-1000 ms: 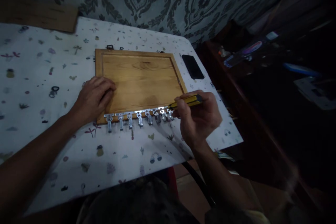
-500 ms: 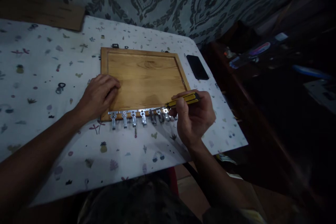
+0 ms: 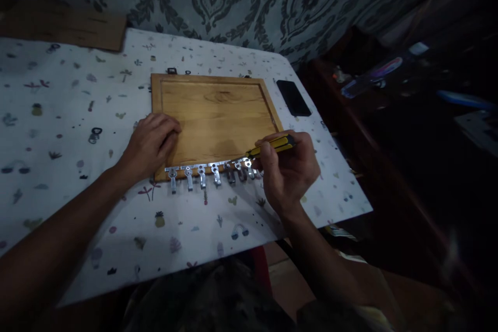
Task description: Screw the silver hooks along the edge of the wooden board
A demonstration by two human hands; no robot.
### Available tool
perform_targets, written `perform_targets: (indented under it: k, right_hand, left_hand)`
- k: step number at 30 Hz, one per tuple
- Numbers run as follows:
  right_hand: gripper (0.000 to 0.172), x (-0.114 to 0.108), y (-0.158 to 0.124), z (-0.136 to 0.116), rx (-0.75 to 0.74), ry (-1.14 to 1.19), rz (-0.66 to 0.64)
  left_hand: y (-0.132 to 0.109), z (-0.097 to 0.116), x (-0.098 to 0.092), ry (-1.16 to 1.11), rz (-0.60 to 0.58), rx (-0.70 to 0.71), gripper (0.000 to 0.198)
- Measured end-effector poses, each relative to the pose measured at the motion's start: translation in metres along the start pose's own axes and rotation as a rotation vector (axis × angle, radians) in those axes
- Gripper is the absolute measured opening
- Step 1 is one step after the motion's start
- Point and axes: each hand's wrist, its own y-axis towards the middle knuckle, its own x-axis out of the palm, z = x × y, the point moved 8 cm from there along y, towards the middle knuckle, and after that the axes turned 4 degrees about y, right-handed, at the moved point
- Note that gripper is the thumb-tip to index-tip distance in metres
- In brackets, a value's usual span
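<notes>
A framed wooden board (image 3: 218, 119) lies on the table, its recessed face up. Along its near edge runs a metal hook rail (image 3: 201, 170) with several hooks hanging past the wood. My left hand (image 3: 151, 142) holds the board's left edge near the front corner, fingers curled together over the frame. A yellow and black screwdriver (image 3: 274, 146) is gripped in my right hand (image 3: 290, 171), closed round its handle. Its thin shaft slants down to the left, the tip at the rail near a middle hook. My right fingers cover the rail's right end.
The table (image 3: 93, 207) has a white printed cover. A black phone (image 3: 293, 98) lies right of the board, and flat cardboard (image 3: 85, 28) sits at the back left. Beyond the right edge, a plastic bottle (image 3: 373, 75) lies on dark furniture. A patterned wall (image 3: 218, 5) rises behind.
The whole view has shifted slightly, so the board and table appear a little further right. Both hands keep their holds, and the screwdriver tip stays by the same hook.
</notes>
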Motion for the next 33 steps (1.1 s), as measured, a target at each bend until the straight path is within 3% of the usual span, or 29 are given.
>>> perform_targets:
  k: [10,18,26,33]
  right_hand:
    - [0.02,0.008,0.006,-0.002,0.049,-0.063,0.03]
    - [0.019,0.014,0.006,0.0,0.053,-0.05,-0.008]
    - [0.01,-0.004,-0.006,-0.009,0.004,0.027,0.134]
    - [0.01,-0.008,-0.009,0.001,0.039,0.084,0.099]
  left_hand:
    - [0.0,-0.002,0.003,0.031,0.013,0.025,0.019]
    - [0.0,-0.001,0.003,0.035,0.028,0.031,0.018]
    - [0.0,-0.003,0.005,0.024,0.013,0.019,0.017]
    - [0.0,-0.003,0.004,0.02,0.005,0.011,0.018]
